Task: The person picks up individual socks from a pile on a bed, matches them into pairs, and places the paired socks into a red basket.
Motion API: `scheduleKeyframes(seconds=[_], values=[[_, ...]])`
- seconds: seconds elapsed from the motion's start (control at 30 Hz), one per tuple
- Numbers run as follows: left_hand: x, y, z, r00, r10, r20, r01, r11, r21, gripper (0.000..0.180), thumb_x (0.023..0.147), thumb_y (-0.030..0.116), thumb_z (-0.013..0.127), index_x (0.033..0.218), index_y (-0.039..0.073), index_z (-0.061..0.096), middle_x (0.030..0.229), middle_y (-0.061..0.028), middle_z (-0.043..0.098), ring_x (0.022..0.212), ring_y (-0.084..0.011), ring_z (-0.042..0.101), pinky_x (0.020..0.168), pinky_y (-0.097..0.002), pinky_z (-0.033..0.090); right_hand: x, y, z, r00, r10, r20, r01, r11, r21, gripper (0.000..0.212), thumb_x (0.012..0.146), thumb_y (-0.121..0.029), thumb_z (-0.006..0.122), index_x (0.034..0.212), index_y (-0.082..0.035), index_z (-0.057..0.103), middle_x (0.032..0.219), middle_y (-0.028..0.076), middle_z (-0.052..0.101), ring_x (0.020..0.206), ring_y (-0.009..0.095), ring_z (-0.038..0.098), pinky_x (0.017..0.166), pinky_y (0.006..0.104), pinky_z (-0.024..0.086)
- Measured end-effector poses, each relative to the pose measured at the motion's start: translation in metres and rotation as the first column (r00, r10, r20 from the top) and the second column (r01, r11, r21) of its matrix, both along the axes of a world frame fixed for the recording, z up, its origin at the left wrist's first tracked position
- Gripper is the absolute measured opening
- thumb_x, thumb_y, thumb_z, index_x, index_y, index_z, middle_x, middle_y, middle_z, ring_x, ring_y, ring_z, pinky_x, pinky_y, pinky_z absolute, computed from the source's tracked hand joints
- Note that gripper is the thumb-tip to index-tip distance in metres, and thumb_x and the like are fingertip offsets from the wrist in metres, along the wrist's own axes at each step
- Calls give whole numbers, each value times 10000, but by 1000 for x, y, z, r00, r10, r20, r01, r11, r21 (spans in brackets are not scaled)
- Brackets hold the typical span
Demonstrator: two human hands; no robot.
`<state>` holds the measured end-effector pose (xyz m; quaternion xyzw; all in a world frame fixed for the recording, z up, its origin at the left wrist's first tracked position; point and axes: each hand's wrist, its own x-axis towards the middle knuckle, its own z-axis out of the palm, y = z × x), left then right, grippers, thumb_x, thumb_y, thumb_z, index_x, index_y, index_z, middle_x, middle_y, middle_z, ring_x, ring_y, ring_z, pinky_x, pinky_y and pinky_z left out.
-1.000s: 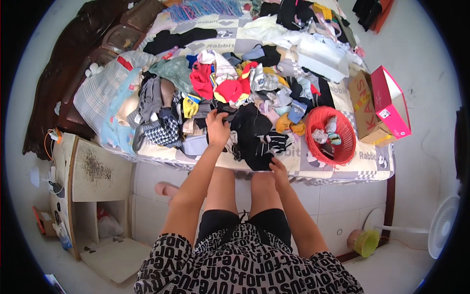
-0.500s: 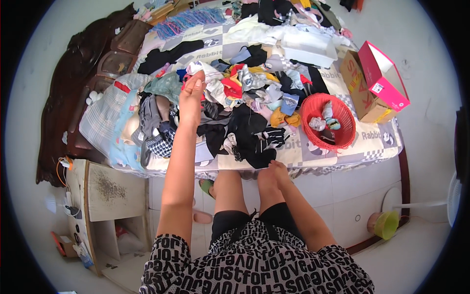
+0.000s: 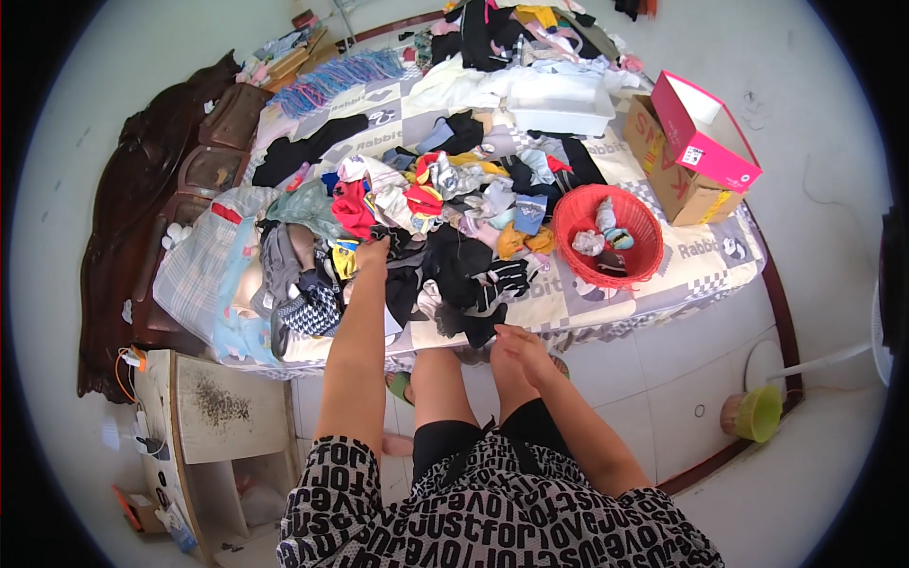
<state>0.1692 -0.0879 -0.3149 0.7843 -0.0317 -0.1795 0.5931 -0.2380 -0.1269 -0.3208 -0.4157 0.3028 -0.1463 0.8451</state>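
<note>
A heaped pile of mixed clothes spreads over the bed in front of me. My left hand reaches into it, fingers closed on a dark piece of cloth. Beside that hand lie a yellow patterned garment and a red one. My right hand hovers at the bed's near edge, fingers loosely apart, close to the end of a black garment. Whether its fingertips touch that cloth, I cannot tell. A striped black piece lies farther in.
Right of the pile stands a red plastic basket with several small rolled items inside. Behind it are a white tub, a cardboard box and a pink box. A worn cabinet stands at the left, a green bin at the right.
My left hand has come down from above the pile onto the dark cloth. The fingers of my right hand have spread. The whole view has shifted slightly.
</note>
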Motion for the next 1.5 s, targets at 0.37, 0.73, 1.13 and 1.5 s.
scheduleKeyframes(seconds=[0.37,0.73,1.13,1.5], values=[[-3,-48,13,980,-183,79,82,729,680,440,685,370,719,954,37,616,765,-90,635,633,-222,614,534,-355,510,-19,-12,22,998,41,55,-34,993,-116,350,866,-261,550,1147,-56,590,1173,6,537,1114,124,454,948,273,316],[-44,-48,137,803,-462,-376,192,798,-571,236,847,219,540,1043,88,544,1132,-109,520,1113,-296,437,958,-569,309,-33,-22,20,997,6,82,-9,999,36,329,869,-232,559,1130,-33,584,1128,40,587,1053,118,501,916,259,360],[-152,18,236,787,-596,-157,116,393,-912,277,760,97,475,1020,47,557,1138,-121,564,1155,-360,448,974,-652,284,-10,-12,17,982,-45,182,18,989,149,339,898,-245,508,1118,3,574,1125,60,582,1056,140,496,956,293,344],[-248,114,80,628,-690,-360,3,464,-886,479,761,194,459,1175,-43,507,1187,-147,557,990,-242,586,858,-372,466,2,-3,54,815,-337,472,34,840,542,538,860,-464,505,1235,-81,461,1199,82,544,1138,235,492,974,394,375]])
